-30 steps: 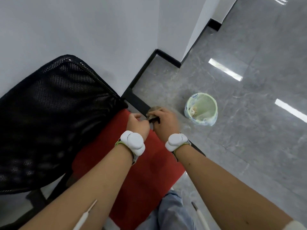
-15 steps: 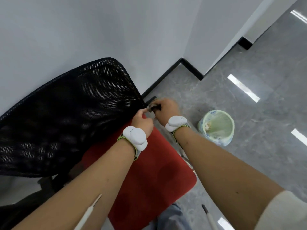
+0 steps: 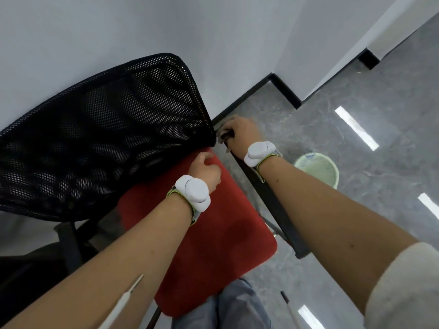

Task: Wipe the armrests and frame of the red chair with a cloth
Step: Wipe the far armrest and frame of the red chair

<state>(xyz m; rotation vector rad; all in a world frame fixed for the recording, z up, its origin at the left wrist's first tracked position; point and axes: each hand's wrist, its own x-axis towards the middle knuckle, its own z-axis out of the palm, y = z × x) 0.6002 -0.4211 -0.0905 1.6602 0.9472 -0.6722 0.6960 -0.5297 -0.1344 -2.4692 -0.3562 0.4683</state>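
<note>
Red chair at frame centre, black mesh back at 10 o'clock, black armrest running along seat's 3 o'clock edge

Right hand at armrest's far end, by backrest corner; fingers curled shut on dark cloth, pressing it to frame, likely to scrub joint

Left hand rests on seat rear, fingers loosely curled, holding nothing visible; probably steadies chair

Bin on floor at 3 o'clock, well apart
</note>
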